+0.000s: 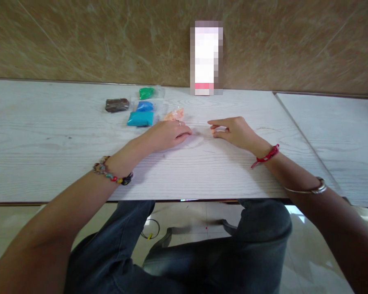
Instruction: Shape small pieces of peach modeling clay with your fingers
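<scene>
My left hand [167,134] rests palm down on the white wood-grain table [49,143], fingers curled together, with a ring on one finger. Just beyond its fingertips lies a small clear bag of orange clay [173,114]. My right hand [233,131] lies a little to the right, index finger stretched out toward the left hand and the other fingers curled under. Nothing shows in either hand. Between the two hands is a faint pale patch on the table.
Behind the left hand lie small bags of clay: teal [140,119], blue [144,106], green [146,93] and dark brown [117,105]. A blurred white upright object [206,57] stands against the tan wall. A second white panel [334,134] adjoins on the right.
</scene>
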